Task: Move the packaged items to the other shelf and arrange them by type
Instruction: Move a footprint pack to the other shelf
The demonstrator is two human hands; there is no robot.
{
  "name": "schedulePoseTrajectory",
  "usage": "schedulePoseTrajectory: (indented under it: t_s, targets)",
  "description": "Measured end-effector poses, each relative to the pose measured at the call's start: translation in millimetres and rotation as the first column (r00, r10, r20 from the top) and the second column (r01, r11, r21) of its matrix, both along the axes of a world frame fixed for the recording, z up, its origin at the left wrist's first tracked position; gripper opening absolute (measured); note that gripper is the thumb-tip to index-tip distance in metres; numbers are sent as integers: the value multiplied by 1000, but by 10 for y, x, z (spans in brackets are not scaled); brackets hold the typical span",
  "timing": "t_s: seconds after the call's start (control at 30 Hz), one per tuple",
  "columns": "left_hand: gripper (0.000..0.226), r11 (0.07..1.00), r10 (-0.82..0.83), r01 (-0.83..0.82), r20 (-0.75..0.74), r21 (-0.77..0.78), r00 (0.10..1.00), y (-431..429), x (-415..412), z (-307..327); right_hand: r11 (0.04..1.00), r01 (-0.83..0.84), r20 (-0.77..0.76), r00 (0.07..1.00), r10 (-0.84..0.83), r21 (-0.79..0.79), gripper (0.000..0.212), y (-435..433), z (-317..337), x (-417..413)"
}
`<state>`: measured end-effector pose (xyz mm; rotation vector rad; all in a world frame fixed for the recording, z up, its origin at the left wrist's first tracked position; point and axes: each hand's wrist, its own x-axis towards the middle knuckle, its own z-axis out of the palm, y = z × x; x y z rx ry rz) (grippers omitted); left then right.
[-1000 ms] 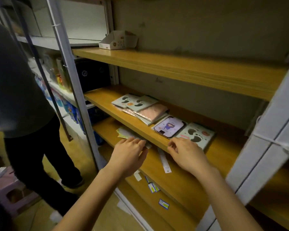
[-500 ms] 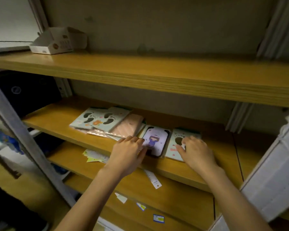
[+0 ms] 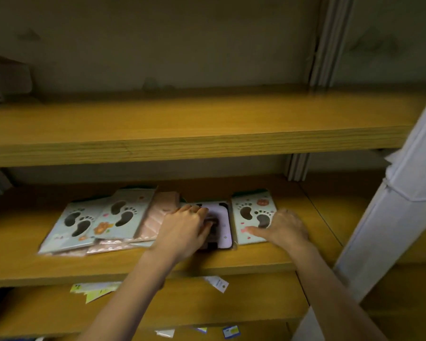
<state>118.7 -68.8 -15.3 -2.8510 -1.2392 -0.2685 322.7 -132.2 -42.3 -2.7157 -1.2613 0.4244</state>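
Reaching hands: the left hand (image 3: 185,230) lies on the purple pack (image 3: 223,227), fingers bent and close together over it. Blur hides whether they are clamped on it or only pressing.
Right hand: the right hand (image 3: 284,227) rests flat on the right edge of the lone footprint pack (image 3: 251,210), fingers apart, thumb stretched left across the card.
Task items: all lie on the middle shelf (image 3: 256,257). Two overlapping footprint packs (image 3: 96,222) sit at the left, the pink pack (image 3: 161,212) leans on them, the purple pack is just beside it, and the lone footprint pack is to its right.
Risk, slide: the left heap is loose and layered, so tugging the purple pack sideways would likely drag the pink pack along and spill the heap off the near edge.
Risk, grip: the packs look thin and slick, so one lifted by a corner could slip down to the lower shelf (image 3: 231,301).
Risk, sorting: footprint packs sit at both ends, so one could be missed when grouping.
Upper shelf (image 3: 182,124): holds a blurred box (image 3: 5,80) at the far left, contents unseen.
Lower shelf: scattered paper tags (image 3: 217,283).
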Motion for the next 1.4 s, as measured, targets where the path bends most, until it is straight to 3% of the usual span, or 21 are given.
schedulePoseTrajectory:
  t_s: [0.1,0.2,0.3,0.6,0.87,1.1,1.4]
  targets:
    - [39,999,-32,32,4,2,999,6,-56,15,993,88,-57,995,-84,83,96,4,78,-38]
    - [39,998,-59,59,4,8,998,-11,-119,45,962,181,-239,962,-131,203,54,3,163,-88]
    - [39,996,-88,87,12,14,996,-31,-191,56,909,255,-432,897,-95,330,36,-78,213,-128]
    - [36,983,-182,183,79,-8,980,-212,-237,74,793,381,-658,752,34,476,29,-897,276,-495]
    - [37,945,-324,319,87,68,942,-696,-11,91,762,416,-685,727,49,496,14,-1708,322,-467]
    - [47,935,-355,353,91,44,930,-1351,360,127,755,380,-664,741,96,534,3,-2592,330,-119]
    - [42,910,-416,411,148,59,897,-2428,1140,134,715,433,-680,728,82,549,13,-3825,331,627]
